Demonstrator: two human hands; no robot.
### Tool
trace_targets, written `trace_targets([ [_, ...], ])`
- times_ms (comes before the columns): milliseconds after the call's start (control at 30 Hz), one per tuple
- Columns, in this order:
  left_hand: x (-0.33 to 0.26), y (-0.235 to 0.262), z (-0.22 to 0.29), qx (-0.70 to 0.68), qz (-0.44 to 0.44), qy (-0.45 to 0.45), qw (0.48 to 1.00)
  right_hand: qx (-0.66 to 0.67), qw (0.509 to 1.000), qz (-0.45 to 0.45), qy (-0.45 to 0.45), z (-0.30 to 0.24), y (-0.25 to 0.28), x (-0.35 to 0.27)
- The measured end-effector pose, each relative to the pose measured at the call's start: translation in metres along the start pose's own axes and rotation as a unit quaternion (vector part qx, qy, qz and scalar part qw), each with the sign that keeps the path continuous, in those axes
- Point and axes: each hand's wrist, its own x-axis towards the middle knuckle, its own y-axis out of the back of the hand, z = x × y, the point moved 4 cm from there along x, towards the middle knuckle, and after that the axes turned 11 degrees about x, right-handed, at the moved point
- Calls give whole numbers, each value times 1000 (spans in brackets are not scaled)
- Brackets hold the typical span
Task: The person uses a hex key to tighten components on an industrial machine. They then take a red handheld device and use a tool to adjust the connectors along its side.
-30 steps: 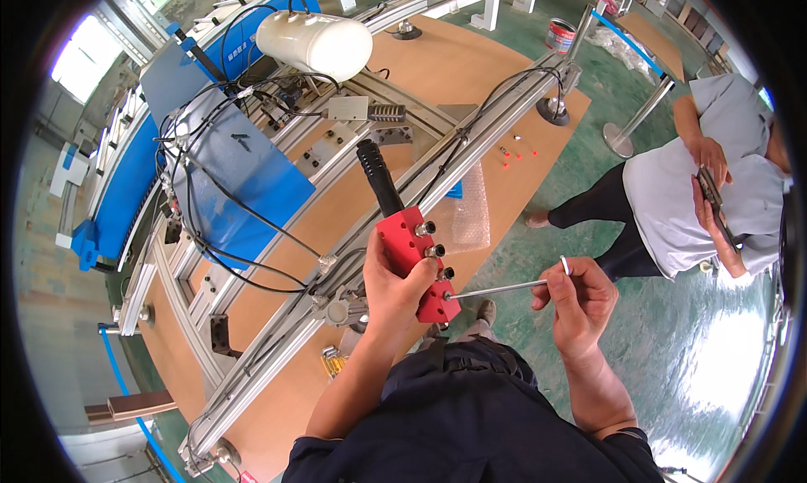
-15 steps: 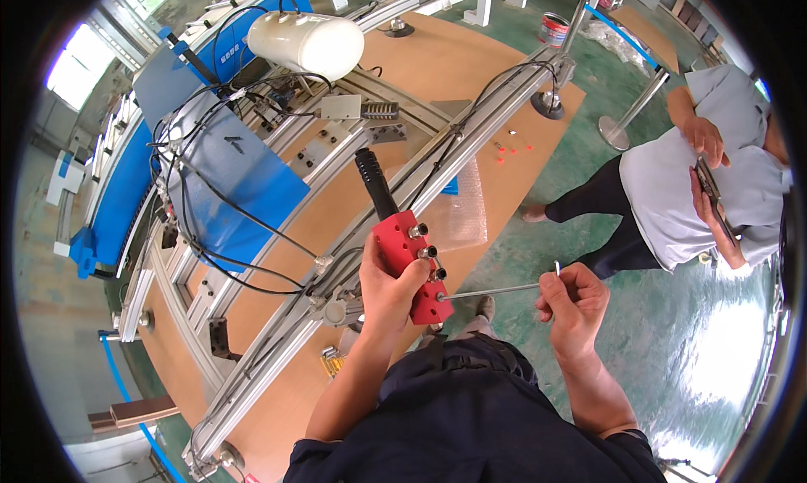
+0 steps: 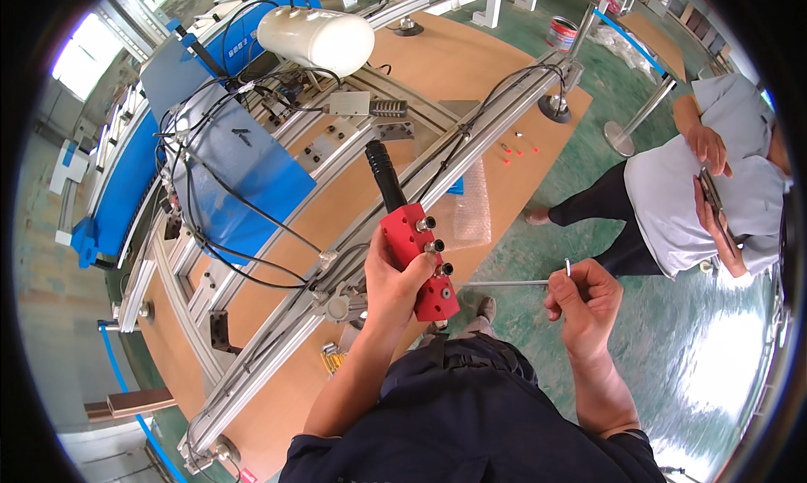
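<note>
My left hand point(image 3: 392, 283) is wrapped round a red metal block point(image 3: 407, 232), its thumb lying across the face. Several round push-in fittings point(image 3: 435, 246) stick out along the block's right side. From its far end rises a black ribbed cylinder point(image 3: 385, 176). To the right, my right hand point(image 3: 587, 308) pinches an L-shaped hex key point(image 3: 508, 283) near its bend; the short leg points up above the fingers. The key's long leg reaches left toward the block. Its tip lies beside the block's near end, apart from the screw socket point(image 3: 446, 294) there.
An aluminium-profile frame point(image 3: 471, 134) with black cables crosses in front of me over brown board. It carries a white tank point(image 3: 319, 42) and a blue panel point(image 3: 252, 222). At right stands another person point(image 3: 672, 189) holding a phone. A post point(image 3: 622, 134) stands behind.
The hex key has come out of the block's socket as my right hand moved slightly right. My left hand keeps its hold on the red block.
</note>
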Motion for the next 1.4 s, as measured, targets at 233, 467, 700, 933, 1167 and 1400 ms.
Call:
trace_targets([
  [233,1,-5,7,-1,-3,2,1000,22,1000,-5,12,-5,-3,-1],
  [467,2,-4,7,-1,-3,1,1000,-19,1000,-3,17,-11,-4,1],
  [700,-1,-12,8,-1,27,6,1000,17,999,-13,47,-4,-17,10],
  [933,3,-15,4,20,34,-51,998,27,998,9,61,14,-25,21],
  [1167,2,-19,13,-9,43,-62,997,43,995,-29,83,16,-23,27],
  [1400,1,-23,9,-104,62,-65,991,199,979,-16,49,15,-24,30],
])
